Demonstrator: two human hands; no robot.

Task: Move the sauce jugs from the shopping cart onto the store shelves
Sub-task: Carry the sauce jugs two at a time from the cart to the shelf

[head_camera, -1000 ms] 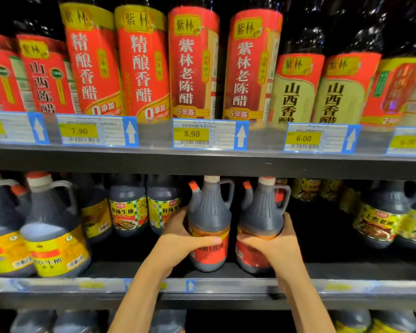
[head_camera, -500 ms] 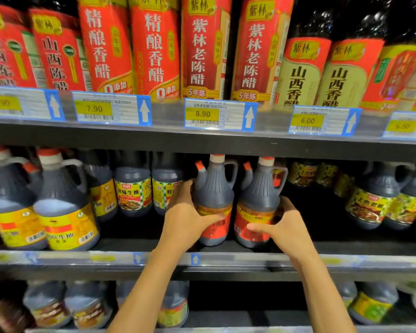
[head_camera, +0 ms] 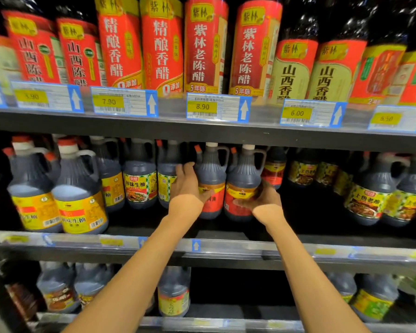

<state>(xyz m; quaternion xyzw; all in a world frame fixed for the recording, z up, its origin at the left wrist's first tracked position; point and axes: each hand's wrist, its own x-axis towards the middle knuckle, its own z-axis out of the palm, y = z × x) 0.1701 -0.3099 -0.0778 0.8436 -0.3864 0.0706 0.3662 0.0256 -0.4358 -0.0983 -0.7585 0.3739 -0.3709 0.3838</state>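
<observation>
1. Nearest us, the grey metal middle shelf (head_camera: 298,251) with its clear price strip, both bare forearms reaching over it.
2. The left hand (head_camera: 186,185) lies flat, fingers spread, against the left dark plastic sauce jug with a red label (head_camera: 210,181).
3. The right hand (head_camera: 262,198) cups the right dark red-labelled jug (head_camera: 244,181) low on its label.
4. Both jugs stand upright, touching (handles to the right), deep on that shelf.
5. Above, tall red-labelled vinegar bottles (head_camera: 205,46) line the upper shelf.
</observation>
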